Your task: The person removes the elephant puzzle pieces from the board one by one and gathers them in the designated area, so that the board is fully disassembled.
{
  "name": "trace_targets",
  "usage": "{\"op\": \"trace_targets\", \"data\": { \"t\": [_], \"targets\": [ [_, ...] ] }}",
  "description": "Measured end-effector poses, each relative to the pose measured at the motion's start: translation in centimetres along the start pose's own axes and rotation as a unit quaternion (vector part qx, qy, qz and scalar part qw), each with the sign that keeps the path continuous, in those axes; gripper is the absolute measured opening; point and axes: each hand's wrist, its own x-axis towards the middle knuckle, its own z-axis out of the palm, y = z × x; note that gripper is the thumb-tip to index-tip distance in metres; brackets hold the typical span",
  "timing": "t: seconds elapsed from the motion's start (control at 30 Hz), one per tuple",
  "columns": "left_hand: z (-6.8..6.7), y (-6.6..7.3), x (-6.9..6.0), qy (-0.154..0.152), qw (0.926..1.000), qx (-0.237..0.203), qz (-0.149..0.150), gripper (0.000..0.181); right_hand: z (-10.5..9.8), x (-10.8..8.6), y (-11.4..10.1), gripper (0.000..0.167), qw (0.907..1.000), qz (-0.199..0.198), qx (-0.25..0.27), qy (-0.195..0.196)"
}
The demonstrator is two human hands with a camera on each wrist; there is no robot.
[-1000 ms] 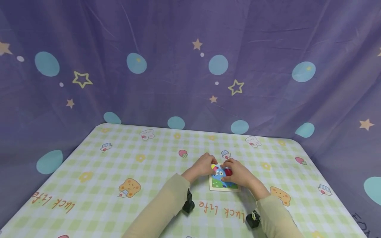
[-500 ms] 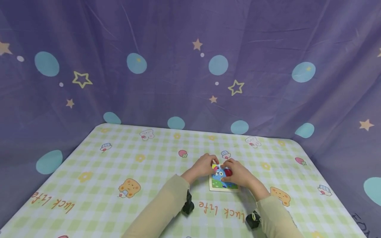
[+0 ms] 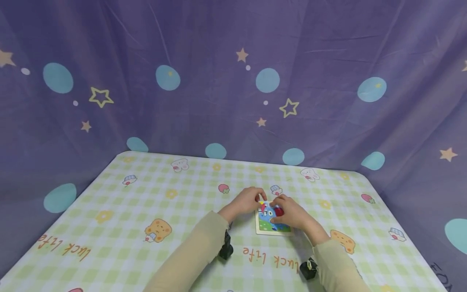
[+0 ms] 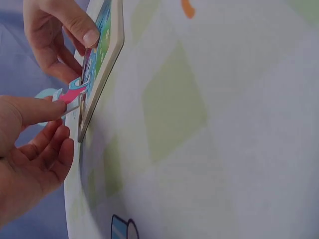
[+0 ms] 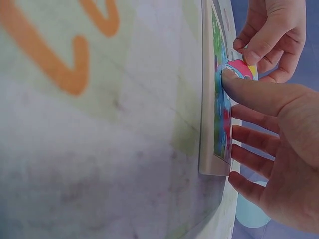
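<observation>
A small square jigsaw puzzle board (image 3: 274,232) with a pale wooden rim lies on the table in the head view. Its picture shows a blue cartoon animal over green grass. My left hand (image 3: 249,200) pinches a puzzle piece (image 4: 72,94) between thumb and forefinger at the board's upper left; the piece is pink, white and yellow and stands tilted against the board. My right hand (image 3: 290,213) rests over the right side, thumb (image 5: 244,87) pressing on the picture. Its other fingers are fairly straight and reach the board's far side, where their exact contact is hard to tell.
A green-and-white checked tablecloth (image 3: 193,211) with printed cakes, flowers and lettering covers the table. Behind it hangs a purple curtain (image 3: 219,101) with stars and blue spots. Black wrist cameras (image 3: 226,247) sit below both wrists.
My left hand and forearm have shifted slightly left, and the pinched piece has changed its tilt. My right hand has stayed on the board.
</observation>
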Motion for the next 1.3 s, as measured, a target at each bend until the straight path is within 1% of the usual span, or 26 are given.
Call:
{"op": "trace_targets", "data": {
  "t": [0.27, 0.4, 0.53, 0.73, 0.9, 1.1, 1.3],
  "targets": [
    [-0.1, 0.0, -0.2, -0.013, 0.9999, -0.008, -0.001, 0.017, -0.1, 0.0, 0.0, 0.042, 1.0, 0.007, 0.003, -0.004],
    [0.0, -0.1, -0.2, -0.011, 0.9999, -0.01, 0.002, 0.018, -0.2, 0.0, -0.1, 0.042, 1.0, 0.006, 0.003, -0.002],
    [0.1, -0.3, -0.2, -0.004, 1.0, -0.006, 0.002, 0.019, -0.1, 0.0, -0.1, 0.043, 1.0, 0.007, 0.001, -0.003],
    [0.2, -0.4, -0.5, 0.017, 0.9998, -0.012, -0.004, 0.02, 0.0, 0.0, -0.2, 0.044, 1.0, 0.006, 0.002, -0.005],
    [0.2, -0.8, -0.6, 0.032, 0.9994, -0.012, -0.008, 0.021, -0.2, -0.1, -0.3, 0.044, 1.0, 0.007, 0.001, -0.005],
    [0.0, -1.1, -0.7, 0.031, 0.9993, -0.017, -0.014, 0.021, -0.2, -0.2, -0.4, 0.044, 0.9998, 0.015, 0.008, -0.009],
    [-0.4, -1.2, -1.5, 0.035, 0.9988, -0.03, -0.013, 0.021, 0.0, -0.3, -0.3, 0.045, 0.9998, 0.011, 0.013, -0.01]
  ]
}}
